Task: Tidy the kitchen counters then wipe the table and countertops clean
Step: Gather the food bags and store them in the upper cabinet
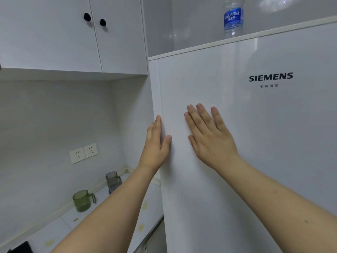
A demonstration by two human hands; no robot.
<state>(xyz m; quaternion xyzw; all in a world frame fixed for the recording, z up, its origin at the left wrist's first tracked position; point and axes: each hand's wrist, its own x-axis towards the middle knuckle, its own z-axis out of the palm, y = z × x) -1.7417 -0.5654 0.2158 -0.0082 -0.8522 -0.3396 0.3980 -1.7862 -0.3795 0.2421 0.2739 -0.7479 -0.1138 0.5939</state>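
Your fridge door [237, 125] is smooth, glossy white, mirroring faint light streaks; the wall panel [191, 21] above it shines like glass; the water bottle [233, 19] on top is clear plastic with a glossy blue label; your cabinet doors [54, 33] look matt white, their 2 knobs [87, 16] matt black; the 2 mugs [82, 200] seem translucent tinted plastic or glass; the countertop [60, 229] looks smooth and stained yellow.

Soft, even, cool-white light fills the scene. The glossy fridge door [255, 134] carries faint vertical sheen streaks, and the wall panel above the fridge shows a bright blurred glare patch. Left of the fridge, the recess under the wall cabinets [73, 33] is dimmer, with gentle shadows. Straight edges bow toward the frame borders; focus is fairly sharp.
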